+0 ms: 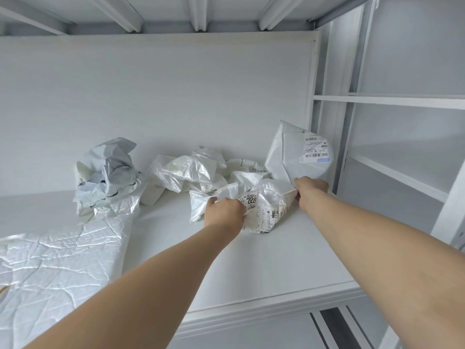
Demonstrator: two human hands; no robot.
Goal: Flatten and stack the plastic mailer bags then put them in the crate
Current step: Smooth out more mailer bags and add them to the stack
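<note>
**packrat_88:** Two hands on one bag here. The left hand (222, 210) has its fingers bunched into the near-left side of the crumpled mailer with the printed label (259, 210), and the right hand (308, 188) is pinching that bag's right corner. It sits mid-frame on the white shelf (276, 260), touching the front of the loose pile. My guess is that gripping opposite sides is how you pull it taut so the creases open up.

**shelf_gremlin:** Makes sense. What about the rest?

**packrat_88:** More crumpled mailers (191, 172) just behind it, a grey-and-white wad (108, 172) at center left, and a fuller package with a shipping label (302, 157) propped against the back wall at right. One flattened mailer (55, 263) lies at lower left, near the shelf's front, which looks like the start of the stack, kept apart from the mess.

**shelf_gremlin:** And the crate?

**packrat_88:** Can't see one anywhere in frame. Looks like early days to me.
</note>
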